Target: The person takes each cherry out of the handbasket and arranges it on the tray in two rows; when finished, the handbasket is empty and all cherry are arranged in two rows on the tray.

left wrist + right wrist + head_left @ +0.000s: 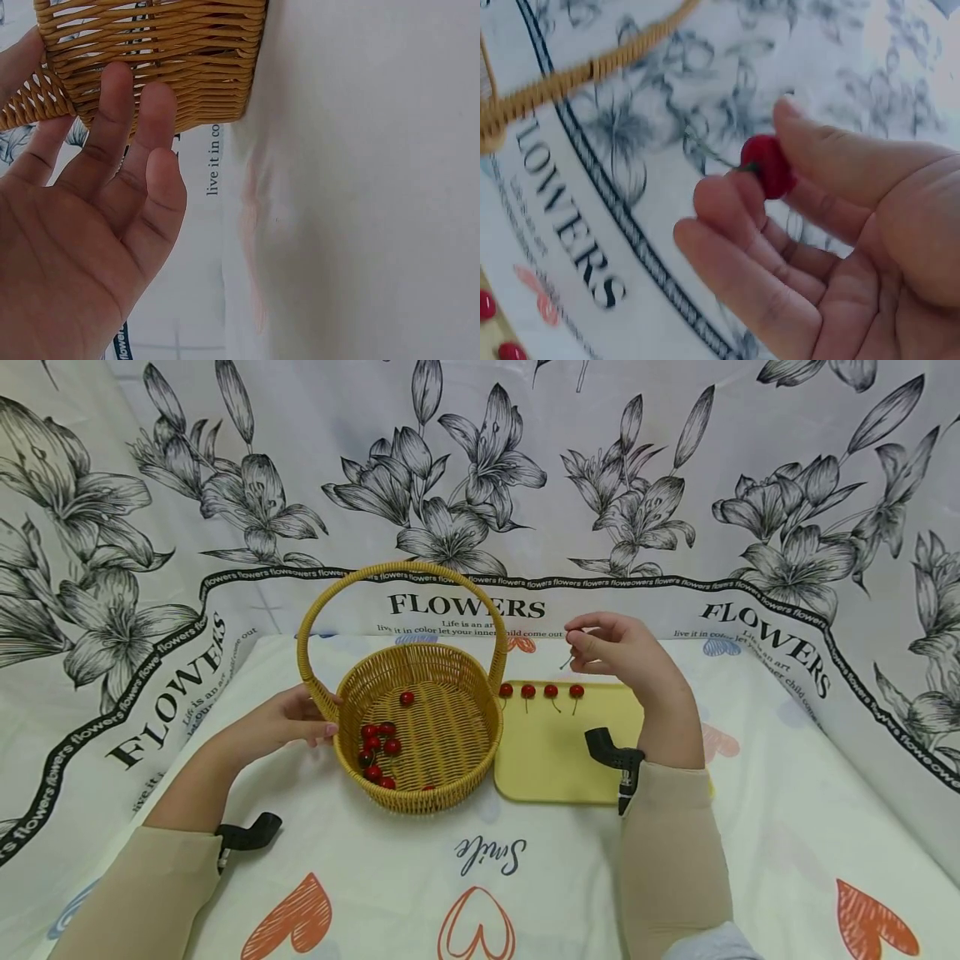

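A round yellow wicker basket (420, 802) with a tall arched handle stands on the cloth, several red cherries (371, 743) lying inside it, mostly toward its left side. At its left rim, my left hand (288, 720) pinches the foot of the handle between thumb and index finger; the other fingers (156, 112) lie loosely bent beside the woven wall. Above the far edge of a yellow tray (562, 760), my right hand (618, 652) holds a cherry (769, 166) between thumb and fingertips, its thin green stem pointing away from the palm.
Several cherries (551, 692) sit in a row along the tray's far edge, stems toward me. The tray is right beside the basket. White cloth (390, 877) printed with hearts covers the table, and a flower-printed curtain (480, 527) hangs behind.
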A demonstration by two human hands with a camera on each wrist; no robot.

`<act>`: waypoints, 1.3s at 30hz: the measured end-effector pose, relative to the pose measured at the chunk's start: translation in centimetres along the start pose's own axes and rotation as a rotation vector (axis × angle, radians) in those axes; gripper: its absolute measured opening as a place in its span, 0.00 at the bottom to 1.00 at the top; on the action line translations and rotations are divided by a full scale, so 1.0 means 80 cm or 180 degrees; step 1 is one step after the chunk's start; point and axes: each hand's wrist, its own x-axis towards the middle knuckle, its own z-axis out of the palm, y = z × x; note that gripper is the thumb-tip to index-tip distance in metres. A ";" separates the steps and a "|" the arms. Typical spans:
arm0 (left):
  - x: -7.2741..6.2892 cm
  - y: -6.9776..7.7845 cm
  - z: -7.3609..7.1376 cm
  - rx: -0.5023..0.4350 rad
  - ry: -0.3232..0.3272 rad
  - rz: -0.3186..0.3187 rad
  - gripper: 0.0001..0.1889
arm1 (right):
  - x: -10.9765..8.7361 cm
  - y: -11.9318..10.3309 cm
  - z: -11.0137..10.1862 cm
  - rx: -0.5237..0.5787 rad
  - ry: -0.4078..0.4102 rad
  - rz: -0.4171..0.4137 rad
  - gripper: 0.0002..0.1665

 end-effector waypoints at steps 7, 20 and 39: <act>0.001 -0.001 0.000 0.0003 0.0013 0.0014 0.21 | 0.010 0.048 -0.036 -0.0740 0.0082 0.0695 0.26; 0.000 0.003 0.002 0.0003 0.0033 0.0016 0.20 | 0.029 0.120 -0.045 -0.1458 0.0187 0.1074 0.24; 0.001 0.001 0.002 0.0010 0.0057 -0.0059 0.22 | 0.031 0.158 -0.030 -0.1696 0.0556 0.0975 0.21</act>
